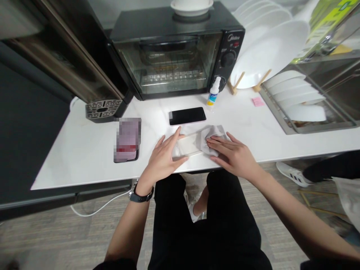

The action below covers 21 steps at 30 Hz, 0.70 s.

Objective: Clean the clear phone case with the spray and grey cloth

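A clear phone case [188, 145] lies flat on the white counter [84, 150] near its front edge. My left hand [164, 159] rests on the case's left end, fingers stretched out flat, holding it down. My right hand [232, 154] presses a grey cloth [209, 138] onto the case's right end with fingers extended together. A black phone [187, 115] lies screen up just behind the case. A small white spray bottle [213, 92] with a blue label stands behind the phone.
A second phone [128, 139] lies to the left. A black toaster oven [177, 56] with a bowl [191, 6] on top stands at the back. White plates [270, 48] sit in racks on the right, and a pink note [257, 101] lies nearby. Another person's shoe [292, 174] shows at right.
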### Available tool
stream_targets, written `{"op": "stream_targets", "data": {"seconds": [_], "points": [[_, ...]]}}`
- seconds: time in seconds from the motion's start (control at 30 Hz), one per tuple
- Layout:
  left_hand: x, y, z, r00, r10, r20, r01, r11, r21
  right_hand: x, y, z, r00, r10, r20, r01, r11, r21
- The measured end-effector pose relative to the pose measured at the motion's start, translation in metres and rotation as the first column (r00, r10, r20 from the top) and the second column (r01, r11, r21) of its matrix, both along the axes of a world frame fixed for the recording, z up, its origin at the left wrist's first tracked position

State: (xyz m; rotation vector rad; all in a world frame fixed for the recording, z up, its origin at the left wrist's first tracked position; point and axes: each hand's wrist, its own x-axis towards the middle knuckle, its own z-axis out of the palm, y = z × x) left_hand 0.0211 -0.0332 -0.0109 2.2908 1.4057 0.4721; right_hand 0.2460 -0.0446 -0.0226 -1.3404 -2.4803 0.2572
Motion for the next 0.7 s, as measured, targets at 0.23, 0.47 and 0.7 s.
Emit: {"op": "stream_targets", "data": {"seconds": [0.23,0.47,0.7], "points": [[0.001,-0.002,0.003,1.000,0.002,-0.025,-0.002,1.000,0.005,0.011,-0.012,0.008,0.938,-0.219,-0.268,0.224,0.975,-0.015],[0.000,-0.001,0.004,1.000,0.006,-0.031,-0.006,1.000,-0.007,0.031,-0.015,-0.010,0.822,-0.367,-0.435,0.423,0.906,0.035],[0.001,0.000,0.002,1.000,0.010,-0.011,-0.010,1.000,-0.013,0.031,-0.019,-0.026,0.891,-0.203,-0.406,0.245,0.968,0.054]]}}
